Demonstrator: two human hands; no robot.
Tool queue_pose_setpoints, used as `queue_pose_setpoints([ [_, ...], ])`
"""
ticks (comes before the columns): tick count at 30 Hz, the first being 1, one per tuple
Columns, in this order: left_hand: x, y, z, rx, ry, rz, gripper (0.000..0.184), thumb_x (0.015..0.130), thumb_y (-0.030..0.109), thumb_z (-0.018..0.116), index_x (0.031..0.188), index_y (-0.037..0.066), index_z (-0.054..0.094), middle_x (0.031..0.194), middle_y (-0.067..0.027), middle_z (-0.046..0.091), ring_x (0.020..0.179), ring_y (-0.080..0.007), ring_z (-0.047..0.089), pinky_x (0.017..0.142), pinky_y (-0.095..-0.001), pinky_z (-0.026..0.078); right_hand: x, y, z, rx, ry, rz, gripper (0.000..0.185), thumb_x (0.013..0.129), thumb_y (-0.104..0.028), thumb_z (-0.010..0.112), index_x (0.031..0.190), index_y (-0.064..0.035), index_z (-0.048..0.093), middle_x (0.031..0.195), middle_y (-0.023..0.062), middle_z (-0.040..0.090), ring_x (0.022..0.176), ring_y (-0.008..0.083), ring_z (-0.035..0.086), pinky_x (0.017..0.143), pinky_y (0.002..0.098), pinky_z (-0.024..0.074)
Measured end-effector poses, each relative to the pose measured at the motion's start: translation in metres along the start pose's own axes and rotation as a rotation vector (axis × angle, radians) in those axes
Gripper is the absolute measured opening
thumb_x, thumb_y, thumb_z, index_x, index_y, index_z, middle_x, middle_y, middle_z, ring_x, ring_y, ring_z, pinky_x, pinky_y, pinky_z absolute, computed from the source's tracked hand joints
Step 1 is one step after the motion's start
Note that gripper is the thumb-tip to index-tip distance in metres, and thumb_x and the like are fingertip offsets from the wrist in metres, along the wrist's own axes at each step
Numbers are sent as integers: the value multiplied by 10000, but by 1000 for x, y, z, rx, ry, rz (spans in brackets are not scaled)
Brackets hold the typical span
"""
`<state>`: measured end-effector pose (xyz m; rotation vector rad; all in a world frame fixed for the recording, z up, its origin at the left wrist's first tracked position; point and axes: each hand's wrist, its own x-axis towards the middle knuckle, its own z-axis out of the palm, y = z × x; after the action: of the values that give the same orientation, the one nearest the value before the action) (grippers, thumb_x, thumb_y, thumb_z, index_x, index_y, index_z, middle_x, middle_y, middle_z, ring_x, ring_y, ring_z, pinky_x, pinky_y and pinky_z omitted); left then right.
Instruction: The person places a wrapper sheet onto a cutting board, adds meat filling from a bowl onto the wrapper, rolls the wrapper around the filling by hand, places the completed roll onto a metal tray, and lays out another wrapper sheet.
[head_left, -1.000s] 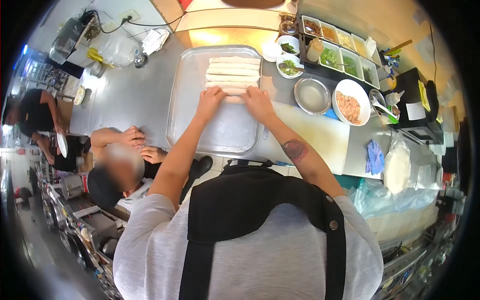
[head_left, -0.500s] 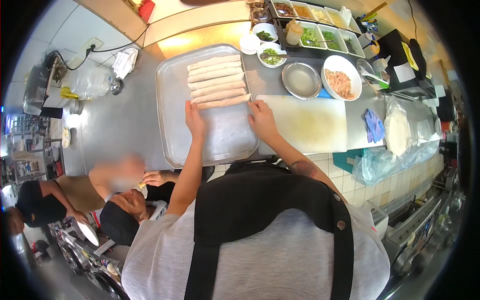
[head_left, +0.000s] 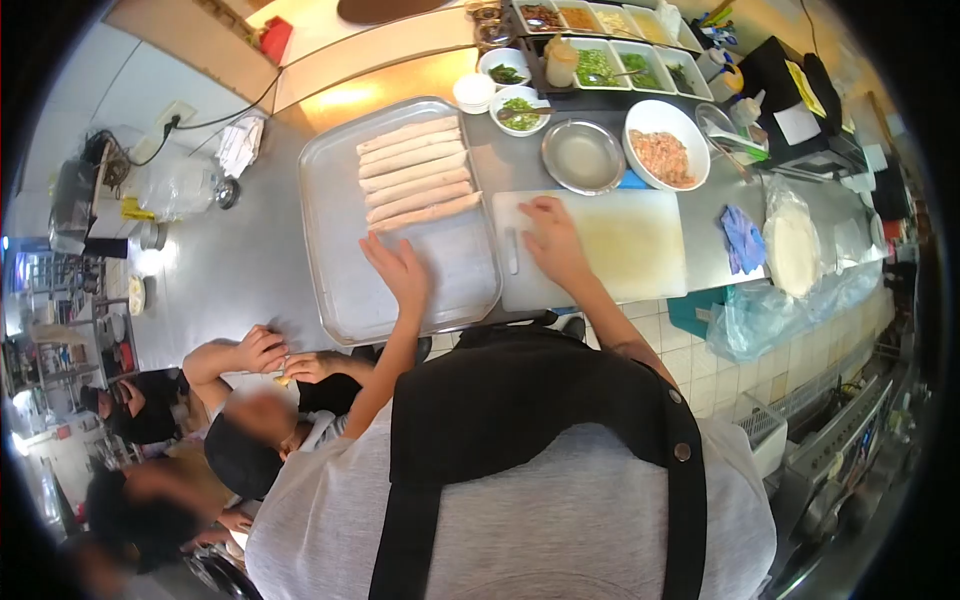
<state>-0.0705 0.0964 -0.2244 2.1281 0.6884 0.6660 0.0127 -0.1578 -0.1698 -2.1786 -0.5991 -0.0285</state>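
Note:
Several long pale dough rolls (head_left: pixel 415 172) lie side by side in the upper part of a metal tray (head_left: pixel 350 290). My left hand (head_left: pixel 400 275) hovers over the bare part of the tray, just below the nearest roll (head_left: pixel 425 212). Its fingers are spread and hold nothing. Over the left part of a white cutting board (head_left: pixel 640 250) is my right hand (head_left: pixel 553 242), off the tray, with loosely bent fingers apart and nothing visible in them.
Behind the board stand a round metal dish (head_left: pixel 583 157) and a white bowl of pinkish filling (head_left: pixel 665 147). Small bowls of greens (head_left: pixel 520 115) and topping containers (head_left: pixel 605 65) are at the back. A blue cloth (head_left: pixel 742 240) lies right. A co-worker's hands (head_left: pixel 265 350) are at lower left.
Both hands have let go of the nearest roll, which now lies in the tray with the others. My right hand has moved right over the board; my left hand has drawn back and opened.

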Motion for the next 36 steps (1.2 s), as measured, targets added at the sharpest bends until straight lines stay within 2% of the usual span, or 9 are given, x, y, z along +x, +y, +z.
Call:
queue_pose_setpoints([
  [5, -41, 31, 36, 22, -98, 276, 659, 925, 253, 503, 1408, -104, 234, 1475, -333, 171, 1393, -437, 134, 1134, -500, 102, -65, 90, -118, -295, 590, 236, 486, 725, -64, 719, 1191, -78, 580, 1173, 186, 494, 1080, 352, 518, 922, 411, 435],
  [9, -64, 102, 71, -3, -124, 392, 603, 929, 220, 513, 1394, -84, 277, 1473, -300, 199, 1382, -423, 167, 1127, -489, 122, -133, 195, -235, -606, 853, 400, 495, 753, -161, 720, 1212, -82, 552, 1221, 256, 472, 1122, 415, 481, 944, 473, 404],
  [12, -84, 143, 83, -27, -110, 419, 566, 930, 195, 517, 1381, -75, 307, 1473, -274, 219, 1375, -409, 194, 1121, -478, 143, -170, 250, -311, -790, 942, 616, 549, 760, -234, 725, 1259, -107, 536, 1268, 230, 479, 1182, 397, 458, 936, 498, 410],
  [18, -125, 188, 117, -54, -147, 382, 499, 918, 151, 512, 1349, -51, 362, 1465, -264, 231, 1371, -398, 212, 1111, -480, 171, -199, 332, -394, -781, 645, 838, 554, 752, -330, 734, 1265, -198, 575, 1314, 105, 519, 1224, 283, 481, 907, 521, 432],
  [19, -131, 193, 119, -68, -157, 385, 484, 913, 140, 510, 1335, -54, 377, 1462, -269, 229, 1371, -409, 204, 1112, -487, 161, -197, 338, -401, -743, 676, 844, 375, 759, -318, 722, 1115, -208, 674, 1196, 54, 611, 1118, 255, 568, 870, 521, 448],
  [22, -145, 200, 128, -18, -162, 391, 452, 907, 126, 513, 1311, -47, 411, 1457, -253, 245, 1361, -405, 228, 1106, -489, 181, -179, 329, -427, -780, 494, 972, 225, 751, -313, 700, 932, -182, 726, 989, 45, 692, 928, 252, 651, 833, 506, 473],
  [23, -149, 203, 129, -9, -147, 380, 452, 907, 126, 513, 1311, -47, 411, 1457, -253, 245, 1361, -405, 228, 1106, -489, 181, -177, 333, -427, -937, 508, 860, 160, 748, -305, 686, 835, -180, 734, 860, 49, 704, 818, 267, 666, 765, 472, 497],
  [30, -169, 211, 144, -30, -183, 381, 405, 869, 123, 550, 1254, 14, 485, 1430, -243, 316, 1340, -400, 282, 1092, -479, 222, -166, 331, -442, -856, 414, 740, 189, 794, -298, 658, 917, -174, 728, 942, 124, 685, 841, 320, 661, 752, 424, 523],
  [36, -185, 236, 152, -88, -187, 406, 411, 832, 99, 587, 1227, 23, 502, 1427, -239, 307, 1323, -410, 301, 1082, -474, 263, -91, 344, -385, -791, 607, 402, 695, 745, -566, 681, 1195, -49, 571, 1128, 216, 603, 1045, 398, 581, 892, 448, 472],
])
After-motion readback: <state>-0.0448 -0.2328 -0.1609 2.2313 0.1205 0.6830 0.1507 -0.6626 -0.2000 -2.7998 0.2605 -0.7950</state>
